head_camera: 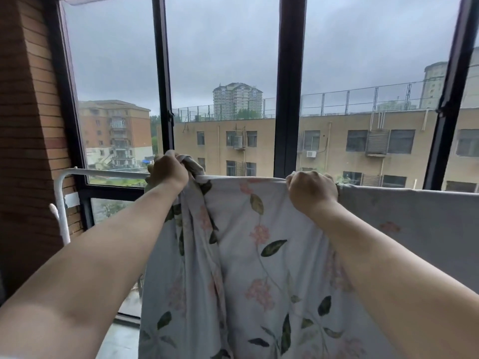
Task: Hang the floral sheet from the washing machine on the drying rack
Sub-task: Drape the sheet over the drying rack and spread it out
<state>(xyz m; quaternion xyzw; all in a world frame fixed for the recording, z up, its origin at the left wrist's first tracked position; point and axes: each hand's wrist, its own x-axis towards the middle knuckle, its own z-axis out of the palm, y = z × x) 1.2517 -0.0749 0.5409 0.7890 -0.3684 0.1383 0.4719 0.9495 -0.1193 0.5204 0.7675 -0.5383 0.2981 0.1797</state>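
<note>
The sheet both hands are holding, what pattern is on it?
The sheet: pale, with pink flower clusters and dark green leaves; head view.

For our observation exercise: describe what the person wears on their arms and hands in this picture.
The left hand and right hand are ungloved; no ring, watch or bracelet shows. The left forearm and right forearm are bare, no sleeve in view.

Both hands (169,168) (312,190) gripping floral sheet (259,255)
</note>
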